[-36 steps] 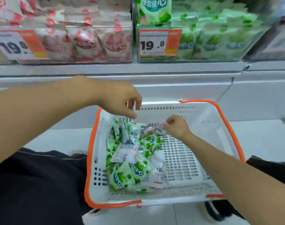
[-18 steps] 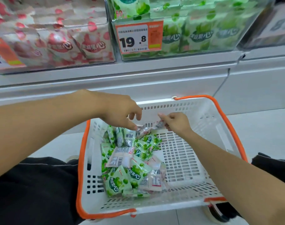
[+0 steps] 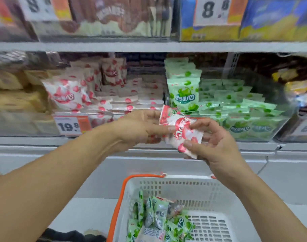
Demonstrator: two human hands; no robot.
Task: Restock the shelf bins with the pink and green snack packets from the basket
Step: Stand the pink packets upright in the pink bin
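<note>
Both hands are holding pink snack packets (image 3: 181,131) up in front of the shelf, between the pink bin (image 3: 103,95) and the green bin (image 3: 236,105): the left hand (image 3: 140,127) is pinching them at their upper left edge, and the right hand (image 3: 214,142) is gripping the lower right part with thumb and fingers. The packets are looking light, soft and a little slippery, so holding them by the sealed edges seems safest. Mostly green packets (image 3: 158,219) are lying in the white basket (image 3: 219,191) below.
</note>
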